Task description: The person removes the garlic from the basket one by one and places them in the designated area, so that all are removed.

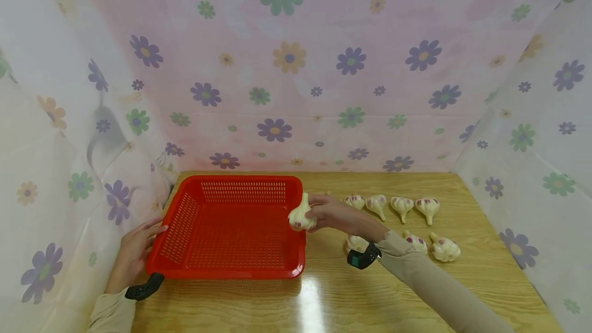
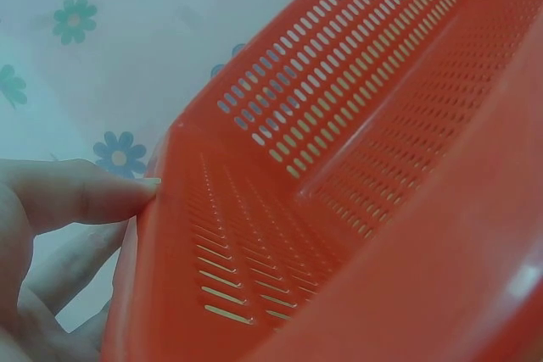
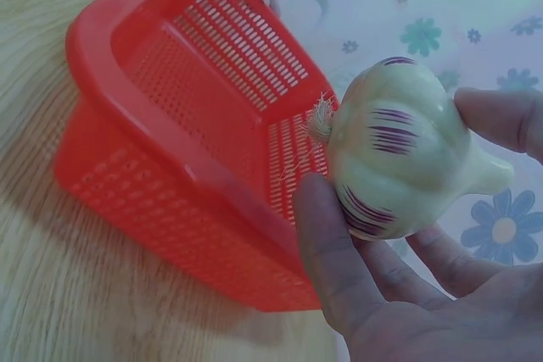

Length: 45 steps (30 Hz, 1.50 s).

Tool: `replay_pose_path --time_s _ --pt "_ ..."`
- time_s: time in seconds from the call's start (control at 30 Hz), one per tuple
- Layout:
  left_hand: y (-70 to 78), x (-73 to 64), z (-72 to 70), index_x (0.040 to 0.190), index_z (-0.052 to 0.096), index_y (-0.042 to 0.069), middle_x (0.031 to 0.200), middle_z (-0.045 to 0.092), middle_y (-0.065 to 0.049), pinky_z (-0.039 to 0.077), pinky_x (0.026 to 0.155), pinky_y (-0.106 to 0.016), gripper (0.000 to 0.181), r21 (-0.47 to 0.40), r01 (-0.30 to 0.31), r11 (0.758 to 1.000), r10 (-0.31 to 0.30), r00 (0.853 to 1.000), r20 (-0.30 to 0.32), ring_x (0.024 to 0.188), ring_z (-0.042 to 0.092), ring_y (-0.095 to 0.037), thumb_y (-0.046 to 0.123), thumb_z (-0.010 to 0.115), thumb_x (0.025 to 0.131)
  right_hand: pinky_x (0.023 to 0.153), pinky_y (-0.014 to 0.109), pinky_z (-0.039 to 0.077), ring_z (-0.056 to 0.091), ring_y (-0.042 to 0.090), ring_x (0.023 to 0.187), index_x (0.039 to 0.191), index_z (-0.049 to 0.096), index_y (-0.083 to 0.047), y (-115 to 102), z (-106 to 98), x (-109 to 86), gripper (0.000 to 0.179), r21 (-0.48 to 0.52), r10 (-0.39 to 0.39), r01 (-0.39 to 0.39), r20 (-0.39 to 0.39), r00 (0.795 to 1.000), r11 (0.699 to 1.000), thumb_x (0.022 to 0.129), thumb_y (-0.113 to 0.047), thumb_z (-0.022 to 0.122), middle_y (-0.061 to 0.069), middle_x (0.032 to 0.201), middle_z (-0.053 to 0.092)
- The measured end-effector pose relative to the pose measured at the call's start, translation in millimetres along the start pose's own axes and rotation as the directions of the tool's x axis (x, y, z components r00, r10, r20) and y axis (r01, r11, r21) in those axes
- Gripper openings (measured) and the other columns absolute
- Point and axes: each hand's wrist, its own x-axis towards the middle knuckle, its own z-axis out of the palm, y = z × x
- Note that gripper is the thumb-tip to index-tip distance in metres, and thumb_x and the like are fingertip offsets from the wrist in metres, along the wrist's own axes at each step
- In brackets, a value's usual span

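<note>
My right hand (image 1: 337, 215) holds a white garlic bulb (image 1: 299, 217) with purple streaks over the right rim of a red plastic basket (image 1: 236, 240). The right wrist view shows the thumb and fingers around the bulb, with its root tuft toward the basket. At the basket's left side, my left hand (image 1: 130, 253) grips the rim. Its thumb (image 2: 93, 197) presses the rim edge in the left wrist view, while the other fingers are outside and partly hidden. Nothing lies on the visible basket floor.
Right of the basket, several garlic bulbs (image 1: 402, 204) form a back row on the wooden table (image 1: 250, 304). Nearer bulbs (image 1: 445, 248) include one partly covered by the right wrist. Flower-printed sheets (image 1: 319, 76) enclose the back and sides.
</note>
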Motion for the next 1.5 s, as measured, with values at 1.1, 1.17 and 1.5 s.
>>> replay_pose_path --time_s 1.1,1.17,1.5 --pt "1.1 0.9 0.1 0.150 0.030 0.016 0.094 0.063 0.014 0.054 0.078 -0.033 0.070 -0.006 -0.007 1.000 0.007 1.000 0.002 0.087 0.061 -0.010 0.025 0.065 0.090 0.085 0.052 0.048 0.051 0.021 0.073 0.083 0.040 -0.006 35 -32 -9.2 0.017 -0.001 0.084 -0.085 -0.114 0.990 0.996 0.095 -0.010 0.051 0.013 0.092 0.040" --pt "2.2 0.3 -0.2 0.149 0.033 0.019 0.095 0.063 0.013 0.053 0.078 -0.033 0.067 -0.020 -0.006 1.000 0.006 1.000 0.010 0.088 0.059 -0.011 0.025 0.065 0.090 0.083 0.053 0.049 0.055 0.020 0.073 0.085 0.045 -0.005 39 -33 -9.5 0.014 -0.059 0.090 -0.097 -0.117 0.989 0.993 0.095 -0.011 0.054 0.007 0.088 0.046" --pt "-0.1 -1.4 -0.7 0.141 0.045 0.025 0.095 0.063 0.013 0.053 0.079 -0.034 0.055 -0.028 -0.011 1.000 0.011 1.000 0.023 0.088 0.060 -0.011 0.024 0.065 0.090 0.056 0.038 0.052 0.044 0.014 0.050 0.062 0.049 -0.010 53 -26 1.8 0.030 -0.374 0.081 -0.176 -0.255 0.964 0.911 0.087 -0.017 0.064 -0.002 0.059 0.039"
